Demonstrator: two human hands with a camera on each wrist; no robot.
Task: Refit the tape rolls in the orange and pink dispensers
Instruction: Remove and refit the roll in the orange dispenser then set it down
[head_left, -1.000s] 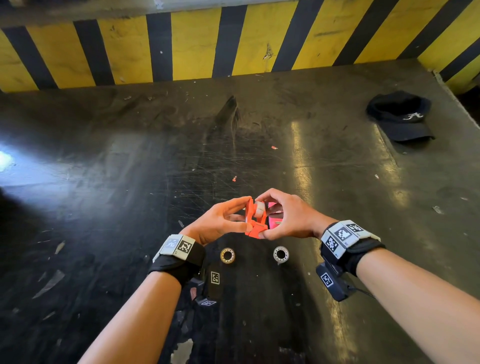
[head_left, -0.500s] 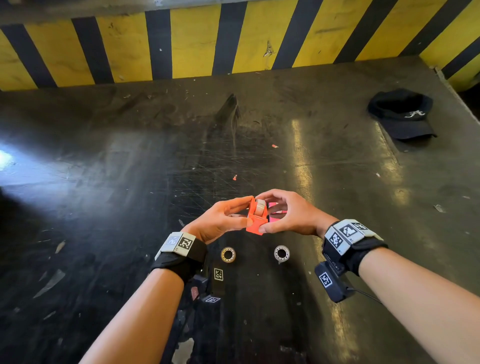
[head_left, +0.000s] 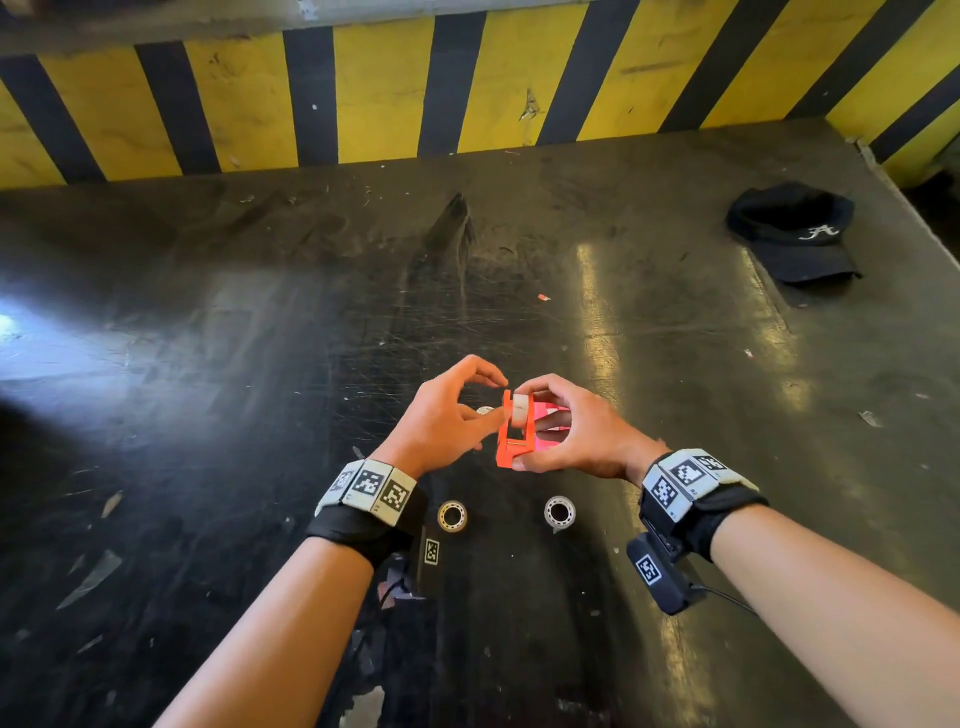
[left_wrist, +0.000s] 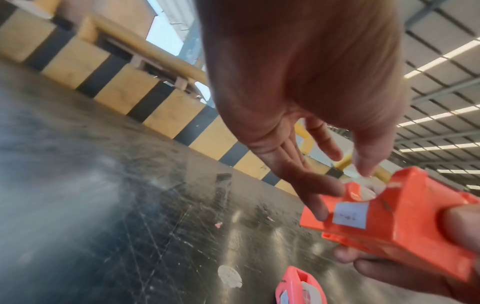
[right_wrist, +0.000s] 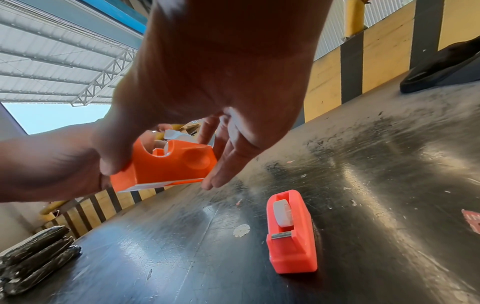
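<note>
Two bare forearms with marker-covered wristbands reach over a scratched, dark, glossy bench (head_left: 260, 364) backed by a yellow-and-black striped wall (head_left: 389, 88).

The right hand (head_left: 576, 434) is clamped on a small orange plastic tape dispenser (head_left: 511, 441), held in the air just above the bench near the middle of the head view. Its thumb presses the near end and its fingers curl round the far side. A white spool (head_left: 520, 406) sits in the top slot of the dispenser. In the left wrist view a small white paper label (left_wrist: 349, 215) shows on the dispenser's side.

The left hand (head_left: 441, 418) sits at 9 o'clock of the orange dispenser, fingers loosely spread and holding nothing. Its thumb tip touches the dispenser's side near the spool, and its forefinger arches above the top; whether that finger touches is unclear.

A pink plastic tape dispenser (right_wrist: 291, 232) stands on the bench just behind the right hand, at 3 o'clock of the orange one in the head view, with its own white spool (right_wrist: 282, 212) seated in it.

Two clear tape rolls lie flat on the bench towards 6 o'clock of the hands: one with a yellowish core (head_left: 452, 516) and one with a white core (head_left: 559, 512), set a little apart.

A black cap with white embroidery (head_left: 795, 234) rests at 2 o'clock, well apart.
</note>
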